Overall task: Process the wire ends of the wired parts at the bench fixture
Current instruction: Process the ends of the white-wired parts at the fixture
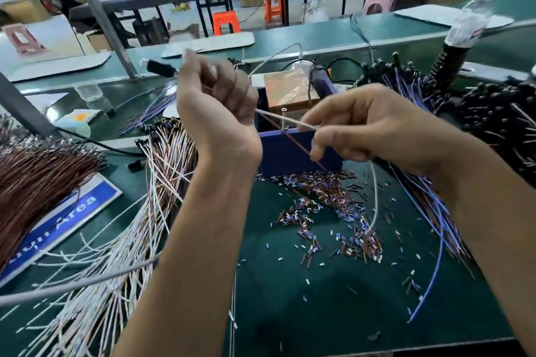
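while the left hand (216, 101) grips one wired part, its white wire (285, 119) and brown wire (293, 140) run taut to the right hand's (362, 127) pinch, just above the blue fixture (290, 151). best keep both ends apart and level over it. two wires, two hands, one fixture; cut scraps (327, 211) beneath are uncountable.

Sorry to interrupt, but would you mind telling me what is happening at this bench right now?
A person is working wire ends at the blue fixture. The left hand grips one end of a wired part, and the right hand pinches its white wire and brown wire, stretched just above the fixture. White-and-brown wired parts lie piled on the left, blue-wired ones on the right. Cut insulation bits litter the green mat in front.
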`<control>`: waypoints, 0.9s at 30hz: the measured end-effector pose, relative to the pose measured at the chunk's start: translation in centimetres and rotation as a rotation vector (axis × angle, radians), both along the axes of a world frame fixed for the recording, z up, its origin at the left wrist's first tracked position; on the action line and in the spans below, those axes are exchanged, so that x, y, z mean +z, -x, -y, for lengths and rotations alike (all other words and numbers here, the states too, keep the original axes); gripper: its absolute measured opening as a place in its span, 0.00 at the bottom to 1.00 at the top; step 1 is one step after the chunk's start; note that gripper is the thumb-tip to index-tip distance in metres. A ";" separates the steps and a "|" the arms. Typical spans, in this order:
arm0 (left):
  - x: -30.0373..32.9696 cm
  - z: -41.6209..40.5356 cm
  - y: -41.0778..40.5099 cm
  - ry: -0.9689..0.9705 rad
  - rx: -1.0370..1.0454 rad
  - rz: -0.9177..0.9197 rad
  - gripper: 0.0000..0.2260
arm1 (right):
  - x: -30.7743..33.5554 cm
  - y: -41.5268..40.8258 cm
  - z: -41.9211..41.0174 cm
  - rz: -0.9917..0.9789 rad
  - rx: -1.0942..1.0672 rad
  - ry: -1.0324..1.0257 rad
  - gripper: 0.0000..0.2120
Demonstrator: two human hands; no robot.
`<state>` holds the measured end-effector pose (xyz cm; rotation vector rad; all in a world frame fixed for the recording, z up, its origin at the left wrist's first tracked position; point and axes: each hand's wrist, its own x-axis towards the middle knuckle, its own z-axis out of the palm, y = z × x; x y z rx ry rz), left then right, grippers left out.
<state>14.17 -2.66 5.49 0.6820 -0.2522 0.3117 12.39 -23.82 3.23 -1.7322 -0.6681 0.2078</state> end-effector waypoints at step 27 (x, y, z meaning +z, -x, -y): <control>-10.8 -0.1 0.7 -1.257 0.382 0.341 0.09 | -8.6 -1.8 0.9 -0.081 -0.212 0.193 0.01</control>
